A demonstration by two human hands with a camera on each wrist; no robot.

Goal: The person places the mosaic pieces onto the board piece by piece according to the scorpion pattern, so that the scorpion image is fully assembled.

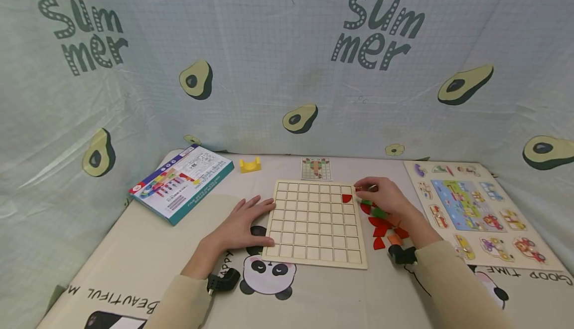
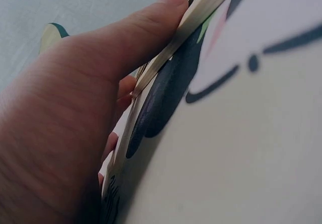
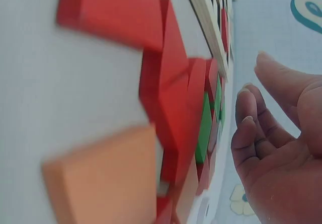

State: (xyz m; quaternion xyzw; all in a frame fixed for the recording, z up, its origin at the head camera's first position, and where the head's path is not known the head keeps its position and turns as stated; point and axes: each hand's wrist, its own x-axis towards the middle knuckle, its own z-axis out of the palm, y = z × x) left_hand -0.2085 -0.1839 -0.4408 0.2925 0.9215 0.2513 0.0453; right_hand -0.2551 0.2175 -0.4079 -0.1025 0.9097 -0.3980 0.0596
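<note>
Lateral contact by the right hand (image 1: 386, 195), grip indiscernible, at the far-right corner could skew the wooden grid board (image 1: 316, 223) against the left hand (image 1: 241, 223), fingers extended.

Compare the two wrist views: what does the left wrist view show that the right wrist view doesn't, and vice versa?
Only left wrist: the left hand at the edge of the grid board, plus the panda print.

Only right wrist: the right hand and the clustered loose pieces in red, green and orange.

Both: part of the grid board and the avocado-print backdrop.
</note>
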